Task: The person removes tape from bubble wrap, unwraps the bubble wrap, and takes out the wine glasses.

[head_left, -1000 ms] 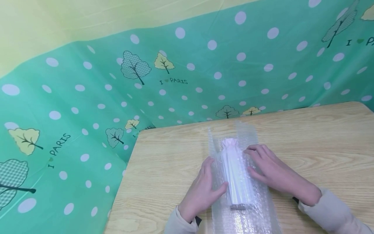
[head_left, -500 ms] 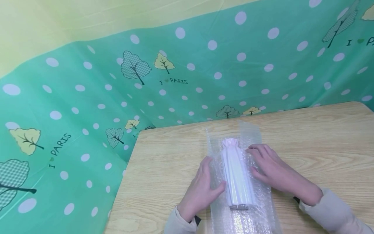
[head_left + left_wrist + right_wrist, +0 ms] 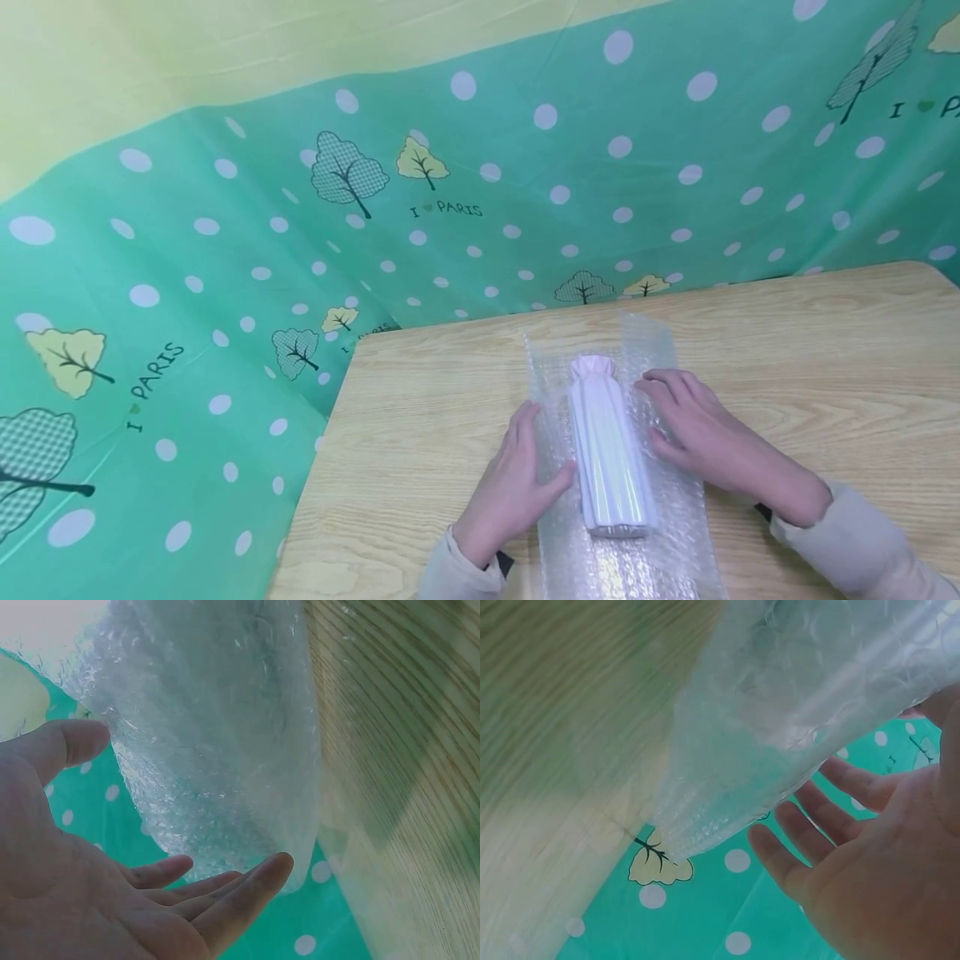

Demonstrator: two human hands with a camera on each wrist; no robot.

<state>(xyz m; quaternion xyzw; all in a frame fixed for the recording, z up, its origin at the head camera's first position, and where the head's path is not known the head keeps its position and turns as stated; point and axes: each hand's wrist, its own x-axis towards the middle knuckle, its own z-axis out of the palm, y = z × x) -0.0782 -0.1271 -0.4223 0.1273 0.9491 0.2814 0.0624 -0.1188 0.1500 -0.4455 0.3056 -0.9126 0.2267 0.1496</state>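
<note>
A glossy white, ribbed vase [image 3: 609, 450] with a ruffled neck lies on its side on a sheet of bubble wrap [image 3: 630, 571], its neck toward the back of the table. Left of the vase, my left hand [image 3: 506, 492] rests at the wrap's raised left side, thumb spread from the other fingers. In the left wrist view its fingers are straight against the bubble wrap [image 3: 217, 750]. My right hand [image 3: 701, 429] is at the opposite side of the wrap. The right wrist view shows its fingers loosely extended along the wrap's edge [image 3: 780, 720].
The wood-grain table [image 3: 420, 417] extends to both sides of the wrap. Behind and left of it hangs a green curtain [image 3: 255, 250] with white dots and trees. Pale sleeves [image 3: 855, 533] cover both forearms.
Both hands have drawn slightly apart, and the wrap's two sides have spread outward with them. More of the vase's body is uncovered now.
</note>
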